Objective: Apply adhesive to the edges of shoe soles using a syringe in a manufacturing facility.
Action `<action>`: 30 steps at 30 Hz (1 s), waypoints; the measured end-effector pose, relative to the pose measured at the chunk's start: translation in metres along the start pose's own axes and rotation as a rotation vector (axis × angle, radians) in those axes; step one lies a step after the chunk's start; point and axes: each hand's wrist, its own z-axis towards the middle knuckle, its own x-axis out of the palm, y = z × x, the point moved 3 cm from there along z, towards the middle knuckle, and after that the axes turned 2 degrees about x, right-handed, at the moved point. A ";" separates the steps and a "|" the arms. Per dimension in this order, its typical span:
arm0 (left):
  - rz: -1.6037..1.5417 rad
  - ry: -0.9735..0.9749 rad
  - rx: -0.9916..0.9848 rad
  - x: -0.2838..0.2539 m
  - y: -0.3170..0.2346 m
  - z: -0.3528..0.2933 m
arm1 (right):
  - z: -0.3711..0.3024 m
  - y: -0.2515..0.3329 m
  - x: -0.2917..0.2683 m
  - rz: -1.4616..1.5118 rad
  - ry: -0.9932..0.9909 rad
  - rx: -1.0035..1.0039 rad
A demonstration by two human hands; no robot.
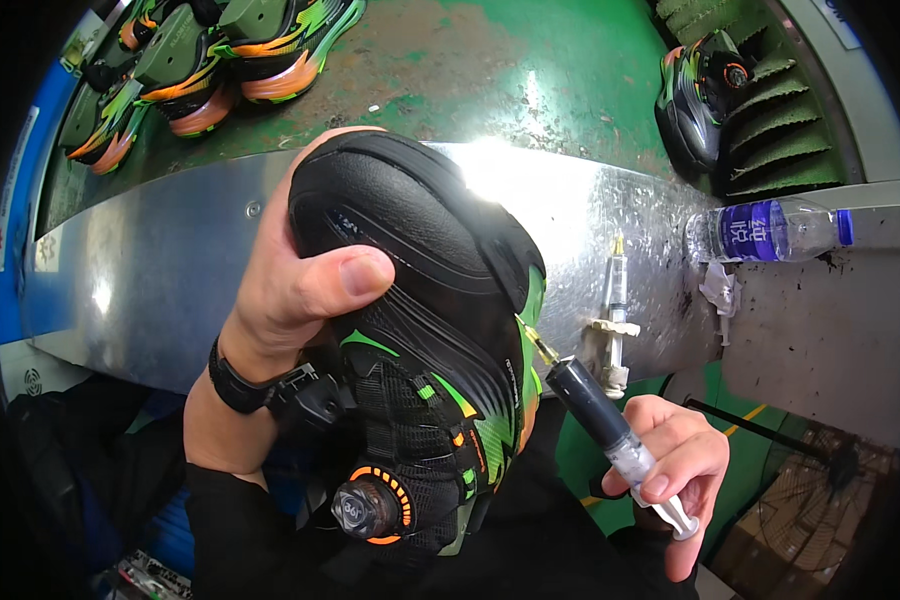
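A black sneaker (420, 300) with green and orange accents and a round lacing dial is tilted up in front of me, its toe pointing away. My left hand (315, 270) is closed around the toe end, thumb pressed on the upper and fingers hidden behind. In my right hand (675, 455) is a syringe (595, 410) filled with dark liquid, gripped by its barrel and plunger end. Its yellowish needle tip touches or nearly touches the shoe's side edge where upper and sole meet. A second syringe (616, 300) with clear contents lies on the metal bench beyond.
A metal ledge (150, 250) fronts the green worktop (450, 70). Several similar shoes (185, 70) stand at the far left. Another shoe (698, 105) leans on a green ridged rack (780, 120) at the far right. A plastic bottle (770, 230) lies near crumpled tissue (720, 290); a fan (820, 480) stands lower right.
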 end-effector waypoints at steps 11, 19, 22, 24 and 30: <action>-0.116 -0.054 -0.041 0.007 0.008 0.002 | -0.001 -0.003 -0.001 -0.047 -0.058 -0.042; -0.028 -0.092 -0.054 -0.001 -0.003 -0.001 | -0.037 0.042 -0.016 -0.145 -0.277 -0.290; 0.148 -0.091 -0.051 -0.013 -0.006 -0.007 | -0.086 0.028 -0.043 -0.472 -0.391 -0.078; 0.260 -0.130 -0.114 -0.038 -0.013 -0.025 | -0.118 0.017 -0.055 -0.626 -0.509 0.115; 0.416 -0.346 -0.357 -0.083 -0.020 -0.124 | -0.157 -0.005 -0.065 -0.592 -0.757 0.383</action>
